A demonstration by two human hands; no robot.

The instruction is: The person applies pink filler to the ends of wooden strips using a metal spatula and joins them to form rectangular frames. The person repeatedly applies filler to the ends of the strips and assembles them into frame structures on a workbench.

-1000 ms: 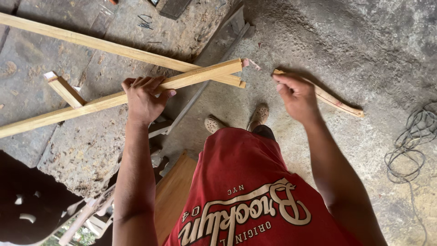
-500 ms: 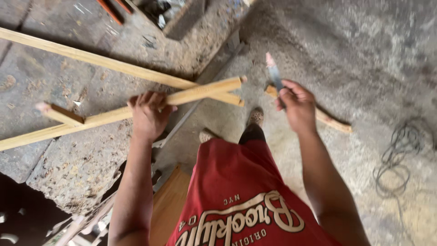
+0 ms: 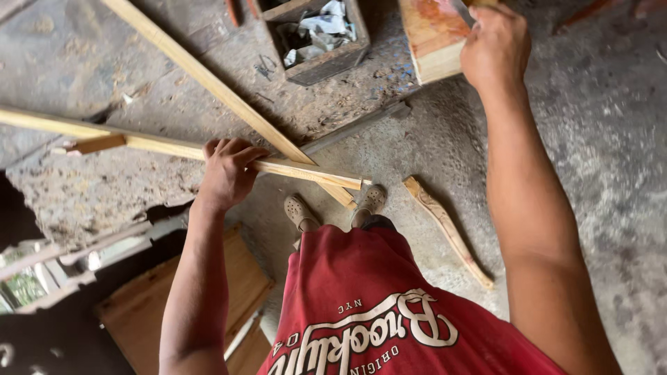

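Far to the left of the open wooden box (image 3: 316, 35), a short wood offcut (image 3: 97, 144) is lying against the long wooden strip (image 3: 139, 144), which is running flat across the rough concrete slab (image 3: 90, 187). Below and left of the box, the left hand (image 3: 226, 173) is pressing down on that strip, fingers curled over its top edge and clamped on it, the strip's free end poking out just past the hand toward the sandalled feet (image 3: 333, 206). A second, longer batten (image 3: 215, 87) is slanting down from above, passing left of the box and crossing under the strip right beside the fingers. The box itself is holding crumpled grey-white scraps. Just right of it, a thick timber block (image 3: 431, 42) with a reddish stain is sitting. The right hand (image 3: 497, 45) is closed around a thin blade-like tool (image 3: 462, 10) at the block's edge; what kind I cannot tell. Lower right of the box, a curved wooden handle (image 3: 448, 229) is lying loose on the floor.
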